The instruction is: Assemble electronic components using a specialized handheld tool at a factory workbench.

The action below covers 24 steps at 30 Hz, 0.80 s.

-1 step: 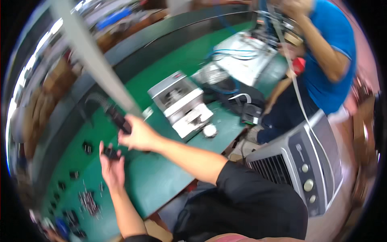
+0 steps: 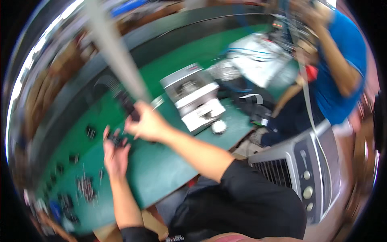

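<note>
Although blur softens its outline, the small black piece (image 2: 115, 140) sits in the left hand (image 2: 116, 156), which I see palm up above the green tabletop (image 2: 159, 173), with the fingers curled about it. Just beside it, the right hand (image 2: 148, 123) is wrapped round a black tool handle (image 2: 131, 109), from whose far side a coiled cord (image 2: 107, 82) runs. I see the piece and the tool apart, so I judge that work on this piece is under way rather than finished, though I can't make out any detail on it.

Working outward, I find similar dark pieces (image 2: 91, 131) spaced in a line toward the lower left, near a cluster of small loose parts (image 2: 86, 187). Neither hand touches these; which are done and which are left, I can't tell from here. On the other side, a grey-and-white machine (image 2: 189, 88) stands on the tabletop, clear of both hands. Beyond it I have a co-worker (image 2: 348, 52) in a blue shirt, well apart from the piece.
</note>
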Available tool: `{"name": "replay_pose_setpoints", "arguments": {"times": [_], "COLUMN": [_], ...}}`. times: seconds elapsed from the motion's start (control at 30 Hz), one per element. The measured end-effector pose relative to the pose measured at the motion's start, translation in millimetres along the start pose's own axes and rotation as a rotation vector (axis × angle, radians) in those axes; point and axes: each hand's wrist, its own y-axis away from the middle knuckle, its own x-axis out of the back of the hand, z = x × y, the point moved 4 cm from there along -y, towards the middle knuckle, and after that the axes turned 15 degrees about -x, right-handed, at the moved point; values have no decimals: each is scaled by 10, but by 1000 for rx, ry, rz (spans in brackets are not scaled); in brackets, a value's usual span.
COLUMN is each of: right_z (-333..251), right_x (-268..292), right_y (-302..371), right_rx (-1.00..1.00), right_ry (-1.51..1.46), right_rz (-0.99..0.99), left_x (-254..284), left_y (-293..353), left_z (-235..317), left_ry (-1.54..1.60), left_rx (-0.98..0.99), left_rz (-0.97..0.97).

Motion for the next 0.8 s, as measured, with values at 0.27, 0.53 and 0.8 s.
{"name": "replay_pose_setpoints", "arguments": {"times": [0.27, 0.53, 0.8], "right_z": [-94, -74, -7], "right_x": [-56, -155, -124], "right_y": [133, 163, 223], "right_rx": [36, -2, -31], "right_ry": [138, 132, 242], "right_rz": [-17, -9, 2], "left_x": [-129, -144, -360], "left_y": [-20, 48, 100], "left_z": [-105, -28, -84], "left_ry": [42, -529, -405], "left_rx": [-3, -123, 182], "left_rz": [-52, -138, -195]}}
